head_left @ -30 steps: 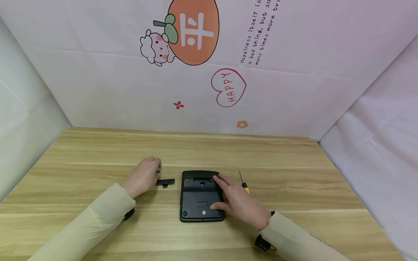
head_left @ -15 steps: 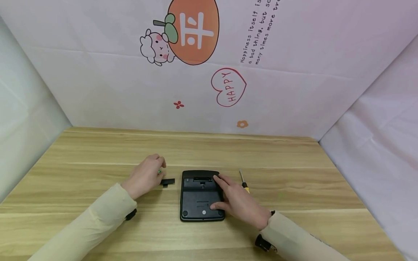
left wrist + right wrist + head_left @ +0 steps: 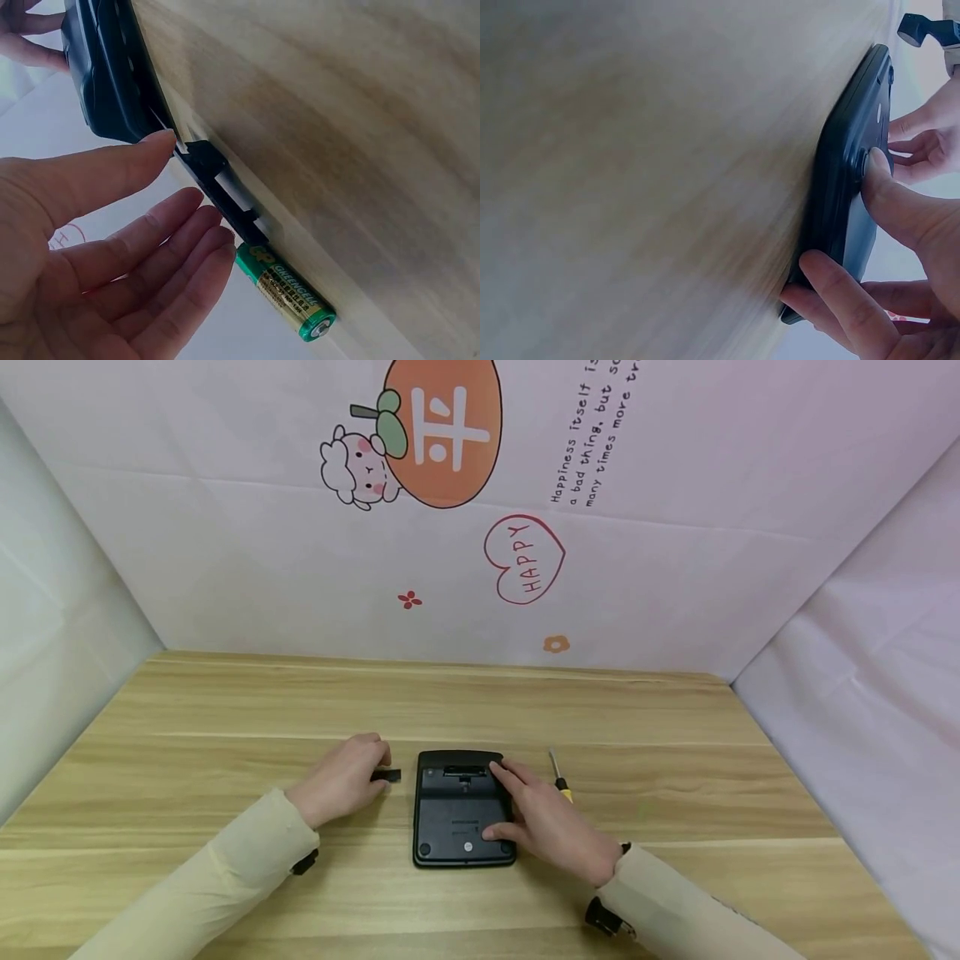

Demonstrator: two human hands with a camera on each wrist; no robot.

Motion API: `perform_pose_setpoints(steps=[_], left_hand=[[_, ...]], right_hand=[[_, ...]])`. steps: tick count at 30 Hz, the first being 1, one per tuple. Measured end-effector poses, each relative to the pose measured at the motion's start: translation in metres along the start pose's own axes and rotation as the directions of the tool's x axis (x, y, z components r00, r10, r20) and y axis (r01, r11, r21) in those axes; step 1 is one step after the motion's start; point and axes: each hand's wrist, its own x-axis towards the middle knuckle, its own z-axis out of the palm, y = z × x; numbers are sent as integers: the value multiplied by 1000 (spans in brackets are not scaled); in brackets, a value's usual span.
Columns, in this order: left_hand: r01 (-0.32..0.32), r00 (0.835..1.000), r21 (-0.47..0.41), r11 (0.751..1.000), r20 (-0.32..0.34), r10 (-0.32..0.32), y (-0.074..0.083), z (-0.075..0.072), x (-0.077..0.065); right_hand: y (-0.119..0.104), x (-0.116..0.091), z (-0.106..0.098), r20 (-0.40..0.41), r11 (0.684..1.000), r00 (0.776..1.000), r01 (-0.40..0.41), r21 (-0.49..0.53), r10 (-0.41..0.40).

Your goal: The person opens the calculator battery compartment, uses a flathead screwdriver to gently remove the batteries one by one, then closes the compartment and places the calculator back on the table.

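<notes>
A black calculator point(image 3: 457, 814) lies face down, its battery compartment point(image 3: 466, 772) uncovered. My right hand point(image 3: 551, 822) holds its right side, thumb point(image 3: 879, 180) on the back and fingers bent at the edge. To the left, a small black battery cover point(image 3: 387, 775) lies on the table between the thumb and fingers of my left hand point(image 3: 341, 781). In the left wrist view the thumb tip is right at one end of the cover, with the other fingers loosely bent beside it. A green and gold battery point(image 3: 289, 292) lies at the cover's other end, hidden in the head view.
A screwdriver point(image 3: 561, 781) with a yellow and black handle lies just right of the right hand. The wooden table point(image 3: 262, 702) meets a printed white cloth point(image 3: 300, 577) at the back, with more white cloth on both sides.
My left hand has shifted right and slightly toward me, from over the battery to around the cover. The green battery has gone out of sight in the head view. The right hand stays on the calculator.
</notes>
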Motion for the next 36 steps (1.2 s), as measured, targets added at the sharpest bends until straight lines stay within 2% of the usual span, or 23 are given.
perform_pose_setpoints(steps=[26,36], left_hand=[[-5,1000,8,1000,2,5,-1,4,-1],[28,999,11,1000,14,-29,-1,3,1]], right_hand=[[-1,1,0,4,1000,1000,-9,0,9],[-1,-1,-1,-2,1000,1000,-7,-4,7]])
